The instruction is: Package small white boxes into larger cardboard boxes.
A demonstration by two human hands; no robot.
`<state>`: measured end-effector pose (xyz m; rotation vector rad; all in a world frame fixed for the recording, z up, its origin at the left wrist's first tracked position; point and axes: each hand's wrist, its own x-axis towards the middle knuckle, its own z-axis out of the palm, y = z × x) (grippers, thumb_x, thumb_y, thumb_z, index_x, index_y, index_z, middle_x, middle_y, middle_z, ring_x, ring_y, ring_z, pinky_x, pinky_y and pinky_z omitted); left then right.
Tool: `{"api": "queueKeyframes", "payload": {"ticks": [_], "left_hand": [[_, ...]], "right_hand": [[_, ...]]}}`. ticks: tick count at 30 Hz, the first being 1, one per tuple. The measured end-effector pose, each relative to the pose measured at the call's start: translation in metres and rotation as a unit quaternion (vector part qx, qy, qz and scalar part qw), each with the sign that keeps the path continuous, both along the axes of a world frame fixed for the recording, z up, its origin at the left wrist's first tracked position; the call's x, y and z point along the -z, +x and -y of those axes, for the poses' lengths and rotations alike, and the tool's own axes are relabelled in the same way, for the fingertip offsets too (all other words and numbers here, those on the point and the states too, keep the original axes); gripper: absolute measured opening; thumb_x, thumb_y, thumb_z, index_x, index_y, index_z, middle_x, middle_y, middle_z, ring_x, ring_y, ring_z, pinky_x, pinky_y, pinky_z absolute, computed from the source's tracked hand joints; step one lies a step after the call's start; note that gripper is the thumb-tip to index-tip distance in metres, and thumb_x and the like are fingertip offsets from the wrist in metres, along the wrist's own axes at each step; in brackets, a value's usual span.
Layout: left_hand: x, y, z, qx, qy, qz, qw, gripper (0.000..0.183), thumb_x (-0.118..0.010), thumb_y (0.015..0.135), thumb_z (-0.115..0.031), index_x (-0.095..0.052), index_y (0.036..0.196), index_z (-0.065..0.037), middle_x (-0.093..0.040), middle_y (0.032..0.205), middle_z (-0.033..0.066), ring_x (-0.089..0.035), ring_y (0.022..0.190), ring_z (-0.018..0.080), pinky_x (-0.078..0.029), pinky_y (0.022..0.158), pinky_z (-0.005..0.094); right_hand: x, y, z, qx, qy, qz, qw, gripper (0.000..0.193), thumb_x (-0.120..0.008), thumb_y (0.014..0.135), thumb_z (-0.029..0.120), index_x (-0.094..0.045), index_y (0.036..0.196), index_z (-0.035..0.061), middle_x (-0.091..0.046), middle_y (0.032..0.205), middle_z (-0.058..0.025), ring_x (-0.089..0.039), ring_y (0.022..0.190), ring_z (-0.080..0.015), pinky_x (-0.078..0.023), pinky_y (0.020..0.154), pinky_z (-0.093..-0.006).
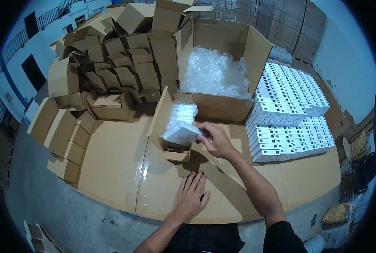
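Observation:
My right hand (215,141) pinches the right end of a small flat white box (181,133), tilted over the front of an open brown carton (156,122). Clear bubble wrap (183,111) fills the back part of that carton, behind the white box. Whether the box's lower edge touches the carton's inside is hard to make out. My left hand (191,192) lies flat on the cardboard-covered table (112,156), fingers spread, just in front of the carton. It holds nothing.
Behind stands a large open box (221,105) with crumpled bubble wrap (215,71). Stacked white boxes (280,114) rise at the right. Several open brown cartons (124,63) are piled at the back left, with more (65,139) along the left edge.

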<state>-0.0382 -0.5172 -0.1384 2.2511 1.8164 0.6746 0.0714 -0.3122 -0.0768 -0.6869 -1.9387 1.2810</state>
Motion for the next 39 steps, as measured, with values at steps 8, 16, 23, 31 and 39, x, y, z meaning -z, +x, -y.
{"api": "queueKeyframes", "payload": {"ticks": [8,16,23,31,39], "left_hand": [[0.003,0.0,-0.002,-0.003,-0.004,-0.001,1.0,0.061,-0.061,0.093,-0.033,-0.049,0.141,0.001,-0.046,0.149,0.0175,-0.042,0.133,0.0371,-0.029,0.117,0.0499],[0.008,0.001,-0.002,-0.002,-0.003,0.013,1.0,0.063,-0.063,0.092,-0.034,-0.048,0.141,0.003,-0.045,0.148,0.0198,-0.044,0.131,0.0387,-0.027,0.118,0.0506],[0.006,0.0,-0.001,0.0,-0.011,0.022,1.0,0.063,-0.062,0.093,-0.034,-0.048,0.141,0.004,-0.045,0.149,0.0209,-0.043,0.132,0.0417,-0.027,0.118,0.0518],[0.008,0.001,-0.001,-0.015,-0.035,0.016,0.999,0.063,-0.06,0.093,-0.037,-0.05,0.14,0.004,-0.048,0.145,0.0235,-0.044,0.132,0.0441,-0.027,0.118,0.0525],[0.007,0.003,-0.004,-0.012,-0.018,0.014,1.0,0.061,-0.067,0.086,-0.026,-0.051,0.137,0.003,-0.05,0.142,0.0244,-0.045,0.13,0.0449,-0.03,0.115,0.0525]], "right_hand": [[-0.023,-0.017,-0.006,0.01,0.288,0.132,0.949,0.025,-0.066,0.088,0.004,-0.057,0.111,-0.002,-0.061,0.097,-0.0202,-0.061,0.091,-0.0405,-0.049,0.08,-0.0461],[-0.016,-0.035,0.0,0.011,0.31,0.198,0.93,0.027,-0.061,0.086,0.001,-0.055,0.113,-0.0005,-0.059,0.103,-0.0227,-0.062,0.095,-0.0439,-0.051,0.083,-0.0506],[-0.01,-0.049,0.016,0.029,0.331,0.26,0.907,0.036,-0.057,0.082,-0.003,-0.059,0.116,0.0073,-0.06,0.101,-0.0215,-0.066,0.093,-0.0409,-0.055,0.078,-0.0498],[0.005,-0.076,0.015,0.111,0.348,0.261,0.893,0.014,-0.061,0.076,-0.003,-0.067,0.088,-0.001,-0.06,0.098,-0.0202,-0.067,0.088,-0.0386,-0.056,0.073,-0.0496],[-0.011,-0.033,0.028,0.057,0.244,0.199,0.948,0.045,-0.077,0.083,0.022,-0.063,0.12,0.0013,-0.055,0.123,-0.0247,-0.055,0.12,-0.042,-0.049,0.1,-0.0472]]}}
